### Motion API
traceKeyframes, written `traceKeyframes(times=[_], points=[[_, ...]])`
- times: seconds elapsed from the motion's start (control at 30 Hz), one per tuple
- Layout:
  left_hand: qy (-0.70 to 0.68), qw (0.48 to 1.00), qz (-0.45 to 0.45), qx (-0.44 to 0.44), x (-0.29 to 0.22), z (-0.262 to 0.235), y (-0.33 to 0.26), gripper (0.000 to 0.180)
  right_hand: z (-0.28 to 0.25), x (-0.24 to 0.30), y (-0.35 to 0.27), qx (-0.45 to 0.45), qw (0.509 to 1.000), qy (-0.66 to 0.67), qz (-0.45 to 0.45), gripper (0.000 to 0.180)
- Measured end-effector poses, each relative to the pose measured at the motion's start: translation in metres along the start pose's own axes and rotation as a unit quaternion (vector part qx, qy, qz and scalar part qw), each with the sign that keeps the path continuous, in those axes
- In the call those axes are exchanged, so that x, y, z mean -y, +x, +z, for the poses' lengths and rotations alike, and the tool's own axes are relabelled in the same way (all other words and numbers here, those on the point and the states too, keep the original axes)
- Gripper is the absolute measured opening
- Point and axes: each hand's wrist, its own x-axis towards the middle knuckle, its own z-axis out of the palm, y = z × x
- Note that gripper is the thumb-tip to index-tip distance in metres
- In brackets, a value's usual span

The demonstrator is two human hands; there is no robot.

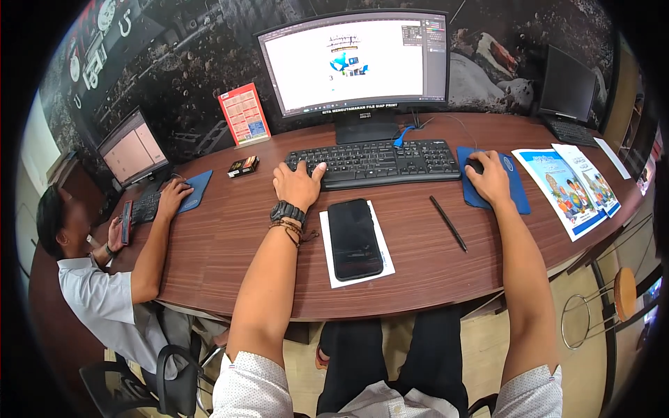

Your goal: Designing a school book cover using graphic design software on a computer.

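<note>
My left hand [300, 185] rests on the left end of a black keyboard [380, 164], fingers spread over the keys, with a dark watch and bead bracelets at its wrist. My right hand [490, 178] is wrapped over a black computer mouse [476, 166] on a blue mouse pad [519, 197]. Behind the keyboard stands a wide curved monitor [390, 66] with a graphics program showing a mostly white page and a small blue picture. Between my forearms a black phone [356, 240] lies on a white paper [387, 262], and a black pen [448, 223] lies to its right.
Colourful booklets [563, 188] lie right of the mouse pad. A red desk calendar [244, 115] and a small dark box [243, 166] stand at the back left. Another person [104, 285] sits at left, holding a phone. A round stool [625, 294] stands at right.
</note>
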Motion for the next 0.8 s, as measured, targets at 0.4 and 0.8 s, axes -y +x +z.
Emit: traceKeyframes(times=[0.4, 0.8], points=[[0.004, 1.000, -0.008, 0.009, -0.0015, -0.0010, -0.0011, 0.073, -0.0006, 0.0010, -0.0020, 0.007, 1.000, 0.010, 0.017, 0.034], [0.007, 1.000, -0.002, 0.001, -0.0013, -0.0025, -0.0008, 0.072, -0.0001, 0.0027, -0.0013, 0.005, 1.000, 0.021, 0.016, 0.034]])
